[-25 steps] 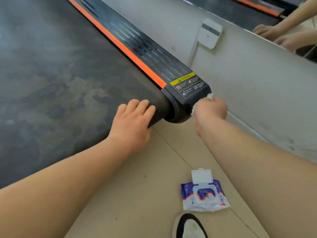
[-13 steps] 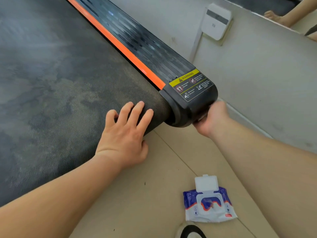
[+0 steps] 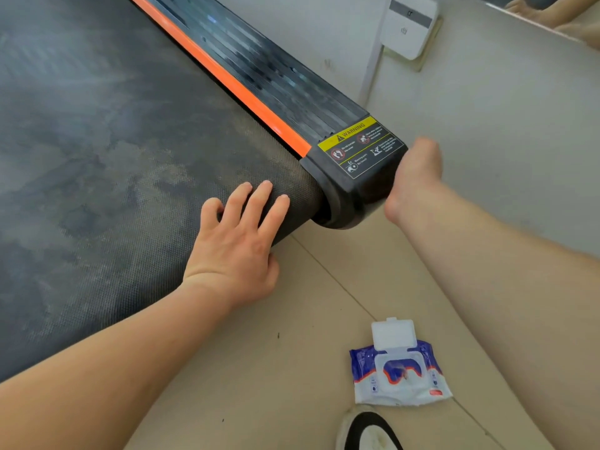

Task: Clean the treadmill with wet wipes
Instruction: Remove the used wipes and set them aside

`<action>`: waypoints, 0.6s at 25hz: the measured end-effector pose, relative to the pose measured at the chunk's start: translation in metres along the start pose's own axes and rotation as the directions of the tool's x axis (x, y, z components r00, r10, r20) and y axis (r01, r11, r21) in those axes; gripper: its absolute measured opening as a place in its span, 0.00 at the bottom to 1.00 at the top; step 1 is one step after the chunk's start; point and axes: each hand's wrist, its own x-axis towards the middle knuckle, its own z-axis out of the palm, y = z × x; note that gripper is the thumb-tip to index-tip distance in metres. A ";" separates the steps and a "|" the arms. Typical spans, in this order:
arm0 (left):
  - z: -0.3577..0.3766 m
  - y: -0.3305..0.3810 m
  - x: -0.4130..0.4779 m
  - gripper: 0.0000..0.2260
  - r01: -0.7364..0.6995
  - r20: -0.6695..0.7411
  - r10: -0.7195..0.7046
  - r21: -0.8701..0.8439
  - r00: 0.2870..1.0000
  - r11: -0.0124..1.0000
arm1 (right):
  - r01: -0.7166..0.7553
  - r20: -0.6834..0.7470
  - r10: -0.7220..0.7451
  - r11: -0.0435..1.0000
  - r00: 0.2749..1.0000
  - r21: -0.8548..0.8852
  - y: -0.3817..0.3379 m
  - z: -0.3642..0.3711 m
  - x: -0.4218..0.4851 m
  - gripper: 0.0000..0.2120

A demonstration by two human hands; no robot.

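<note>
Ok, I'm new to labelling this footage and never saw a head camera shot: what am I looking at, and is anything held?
This is one picture, taken by a camera worn on a person's head, looking down at their own bare arms. No robot is involved. The dark surface is a treadmill belt, with an orange stripe and a black end cap bearing a yellow warning label. The left hand lies flat, fingers spread, on the belt's rounded end. The right hand reaches round the outer side of the end cap. Its fingers are hidden, so I cannot tell whether it holds a wipe. On the tiled floor lies a pack of wet wipes with its lid flipped open, near the toe of a shoe.
</note>
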 end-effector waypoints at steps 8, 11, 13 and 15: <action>0.003 0.003 0.005 0.39 -0.018 -0.018 0.018 -0.012 1.000 1.000 | -0.365 0.088 0.356 0.922 0.930 0.128 0.077 -0.020 0.021 0.25; 0.003 0.002 0.004 0.39 -0.023 -0.023 0.022 -0.022 0.999 0.999 | -0.465 0.057 0.461 0.877 0.885 0.124 0.085 -0.015 0.009 0.27; 0.003 0.002 0.004 0.39 -0.022 -0.019 0.021 -0.016 1.000 1.000 | -0.416 -0.010 0.422 0.896 0.906 0.153 0.073 -0.012 0.000 0.26; 0.004 0.001 0.004 0.38 -0.026 -0.030 0.025 -0.012 0.999 1.000 | -0.287 -0.076 0.304 0.941 0.950 0.182 0.047 -0.002 -0.007 0.24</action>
